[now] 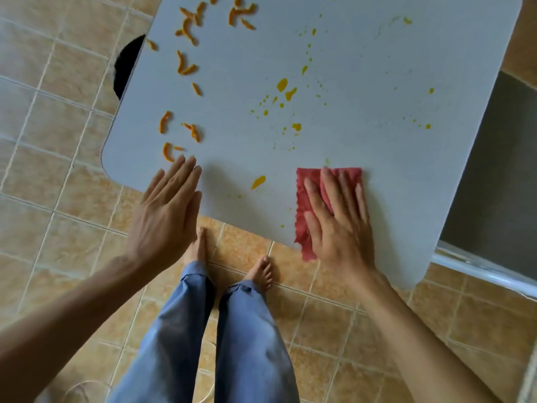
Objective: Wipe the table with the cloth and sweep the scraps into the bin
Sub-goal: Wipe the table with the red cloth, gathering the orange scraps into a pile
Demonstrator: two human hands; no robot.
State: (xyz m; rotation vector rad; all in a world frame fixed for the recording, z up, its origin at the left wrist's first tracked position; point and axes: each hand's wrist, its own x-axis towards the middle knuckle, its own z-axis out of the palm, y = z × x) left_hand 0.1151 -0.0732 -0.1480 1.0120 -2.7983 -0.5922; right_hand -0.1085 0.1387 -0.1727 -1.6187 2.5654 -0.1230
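A white table (363, 82) carries several orange peel scraps (186, 65) along its left side and yellow-orange drips and splatter (286, 90) across its middle. Near the front edge lies a red cloth (303, 216), pressed flat under my right hand (338, 219), whose fingers are spread. My left hand (168, 210) is flat and empty, fingers together, at the table's front left edge just below the nearest scrap (167, 152). A dark bin (128, 65) shows partly from under the table's left edge.
The floor is tan tile (58, 199). My bare feet (261, 271) and blue trousers stand under the front edge. A grey surface with a white frame (494, 199) lies to the right of the table.
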